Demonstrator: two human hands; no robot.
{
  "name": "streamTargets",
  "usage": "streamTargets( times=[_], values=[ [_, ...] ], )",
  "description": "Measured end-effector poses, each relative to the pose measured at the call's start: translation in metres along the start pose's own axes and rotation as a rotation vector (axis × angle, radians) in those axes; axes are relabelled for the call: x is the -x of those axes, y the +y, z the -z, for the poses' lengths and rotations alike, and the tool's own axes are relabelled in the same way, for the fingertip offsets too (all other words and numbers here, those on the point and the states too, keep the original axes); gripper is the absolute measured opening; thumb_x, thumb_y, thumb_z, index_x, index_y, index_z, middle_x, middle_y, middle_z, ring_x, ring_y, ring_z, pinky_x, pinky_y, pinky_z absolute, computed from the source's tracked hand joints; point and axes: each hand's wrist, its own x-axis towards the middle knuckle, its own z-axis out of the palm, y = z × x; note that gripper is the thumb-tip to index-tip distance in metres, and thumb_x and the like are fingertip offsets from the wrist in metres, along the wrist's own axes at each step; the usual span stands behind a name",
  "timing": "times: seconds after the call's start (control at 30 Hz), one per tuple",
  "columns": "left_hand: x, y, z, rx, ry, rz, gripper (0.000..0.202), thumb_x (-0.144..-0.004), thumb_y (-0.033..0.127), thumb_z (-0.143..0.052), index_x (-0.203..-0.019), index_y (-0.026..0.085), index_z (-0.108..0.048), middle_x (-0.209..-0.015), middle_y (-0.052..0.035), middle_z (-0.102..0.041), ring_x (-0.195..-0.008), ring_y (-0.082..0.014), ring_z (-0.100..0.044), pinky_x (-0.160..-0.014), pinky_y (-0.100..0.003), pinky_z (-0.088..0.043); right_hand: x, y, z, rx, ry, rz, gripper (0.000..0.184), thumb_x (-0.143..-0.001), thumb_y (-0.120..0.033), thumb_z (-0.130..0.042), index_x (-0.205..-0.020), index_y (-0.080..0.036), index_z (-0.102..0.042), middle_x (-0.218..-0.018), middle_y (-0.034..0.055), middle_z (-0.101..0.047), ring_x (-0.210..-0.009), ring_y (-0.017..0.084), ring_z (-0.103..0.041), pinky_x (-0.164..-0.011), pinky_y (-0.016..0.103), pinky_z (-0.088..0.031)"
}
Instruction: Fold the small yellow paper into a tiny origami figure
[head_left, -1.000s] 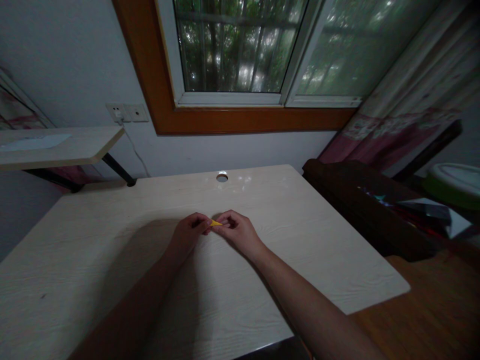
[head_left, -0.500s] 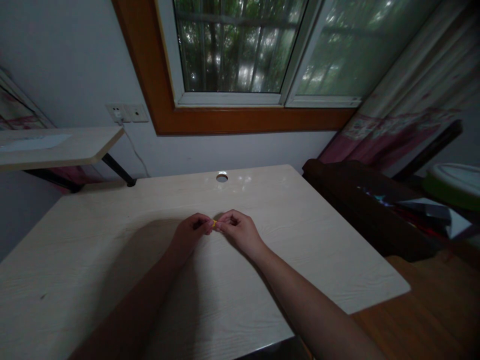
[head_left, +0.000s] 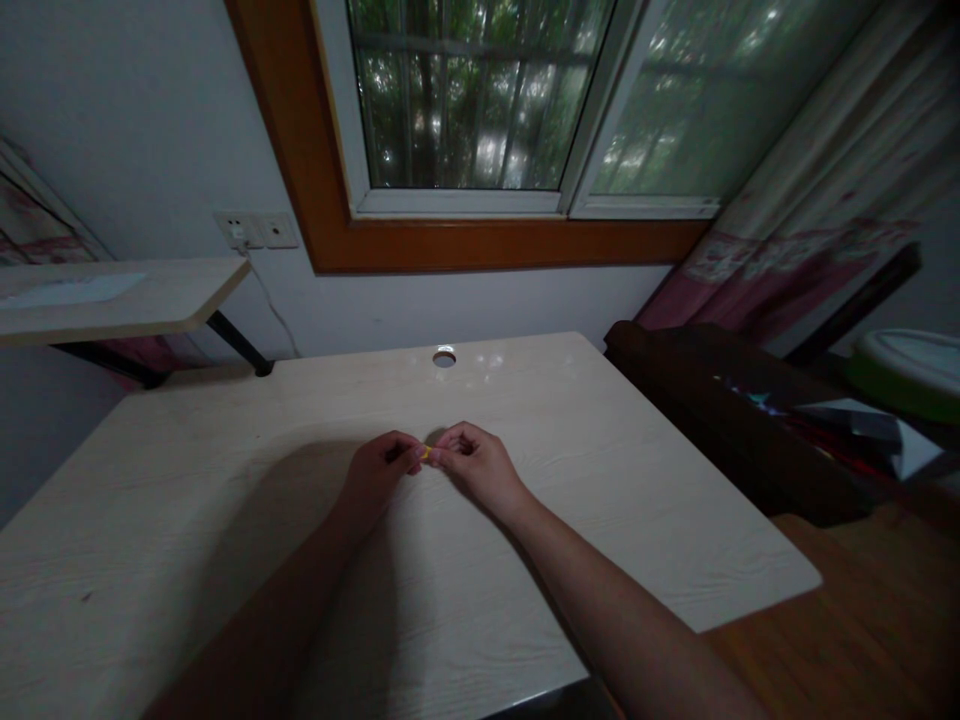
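Observation:
Over the middle of the pale wood-grain desk (head_left: pixel 615 480), a small yellow piece (head_left: pixel 427 453) is pinched between my two hands. It is too small and too covered by fingertips for me to tell its kind. My left hand (head_left: pixel 381 465) grips its left end between thumb and fingers. On the other end, the thumb and fingers of my right hand (head_left: pixel 480 462) are closed. Both hands nearly meet at the tips, low over the desktop.
Behind my hands is a round cable hole (head_left: pixel 444 358) in the desk. A raised shelf (head_left: pixel 172 295) on black legs stands at the back left. A dark wooden piece of furniture (head_left: pixel 675 400) with papers borders the right side, and a window (head_left: pixel 480 100) is ahead.
Both hands stay in almost the same place, still pinching the yellow piece, which appears slightly tilted differently. The whole view has shifted by a few pixels.

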Motion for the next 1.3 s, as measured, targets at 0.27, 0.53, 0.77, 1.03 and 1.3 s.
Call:
streamTargets(
  times=[0.27, 0.53, 0.77, 1.03, 1.3],
  values=[
    [-0.0030, -0.0063, -0.0026, -0.039, -0.034, -0.007, 0.022, -0.081, 0.039, -0.062, -0.081, 0.018, -0.069, -0.069, -0.0007, -0.067, -0.067, -0.0150, -0.061, -0.067, -0.025, -0.047, -0.0028, 0.0008, 0.0023, 0.012, 0.091, 0.030, 0.022, -0.070, -0.034, -0.077, -0.078, -0.017, -0.065, -0.072, 0.0012, -0.065, -0.064, 0.013, -0.057, -0.062, 0.025, -0.047],
    [-0.0009, -0.0062, -0.0018, -0.056, 0.000, 0.031, 0.020, -0.078, 0.037, -0.064, -0.078, 0.018, -0.069, -0.065, -0.0005, -0.067, -0.064, -0.0153, -0.062, -0.064, -0.025, -0.047, -0.0018, 0.0003, 0.0026, -0.007, 0.012, 0.007, 0.026, -0.073, -0.036, -0.075, -0.092, -0.018, -0.070, -0.083, 0.0046, -0.071, -0.074, 0.015, -0.064, -0.072, 0.028, -0.051],
    [0.0004, -0.0091, -0.0012, -0.063, -0.041, 0.017, 0.019, -0.077, 0.036, -0.064, -0.077, 0.017, -0.069, -0.064, -0.0016, -0.068, -0.063, -0.0161, -0.063, -0.063, -0.026, -0.048, -0.0010, -0.0021, 0.0046, 0.142, -0.050, 0.088, 0.021, -0.080, -0.039, -0.069, -0.086, -0.021, -0.075, -0.086, 0.0049, -0.071, -0.081, 0.018, -0.064, -0.076, 0.030, -0.049],
    [0.0014, -0.0054, -0.0024, -0.035, -0.056, 0.013, 0.017, -0.076, 0.033, -0.065, -0.076, 0.017, -0.069, -0.065, -0.0019, -0.068, -0.062, -0.0156, -0.062, -0.062, -0.025, -0.049, -0.0025, -0.0037, 0.0064, 0.219, -0.064, 0.142, 0.014, -0.082, -0.033, -0.066, -0.082, -0.021, -0.074, -0.081, 0.0031, -0.067, -0.078, 0.016, -0.061, -0.072, 0.028, -0.045],
    [0.0000, -0.0079, -0.0030, -0.078, -0.008, 0.012, 0.022, -0.077, 0.040, -0.065, -0.078, 0.019, -0.070, -0.064, -0.0010, -0.068, -0.063, -0.0161, -0.063, -0.063, -0.025, -0.048, -0.0027, -0.0032, 0.0050, 0.151, -0.040, 0.099, 0.018, -0.081, -0.037, -0.067, -0.082, -0.020, -0.072, -0.081, 0.0027, -0.068, -0.076, 0.016, -0.060, -0.071, 0.028, -0.046]
  ],
)
